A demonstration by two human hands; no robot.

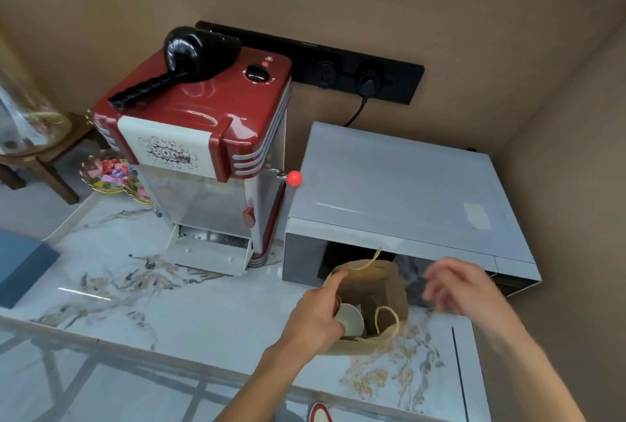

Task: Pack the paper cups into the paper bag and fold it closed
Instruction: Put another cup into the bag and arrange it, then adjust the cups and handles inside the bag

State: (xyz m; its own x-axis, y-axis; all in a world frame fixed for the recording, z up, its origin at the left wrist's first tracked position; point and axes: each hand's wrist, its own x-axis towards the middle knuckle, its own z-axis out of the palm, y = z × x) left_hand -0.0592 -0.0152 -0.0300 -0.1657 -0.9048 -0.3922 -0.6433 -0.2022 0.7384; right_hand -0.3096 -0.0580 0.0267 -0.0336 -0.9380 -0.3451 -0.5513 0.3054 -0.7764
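Head view: left of centre, a popcorn machine (210,164) stands on the marble counter (142,289). The left hand (315,313) reaches into the open bag (372,289), fingers curled around a cup (352,320) just inside the mouth. Beside the bag, the right hand (460,286) hovers blurred, fingers loosely spread, before the microwave (399,184).

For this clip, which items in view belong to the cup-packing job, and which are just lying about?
Part of the job:
- paper bag, open, on the counter
- paper cup at the bag mouth
- left hand gripping the cup
- right hand, open, beside the bag

Just lying about:
- popcorn machine
- hair dryer on top of it
- microwave
- bowl of wrapped sweets
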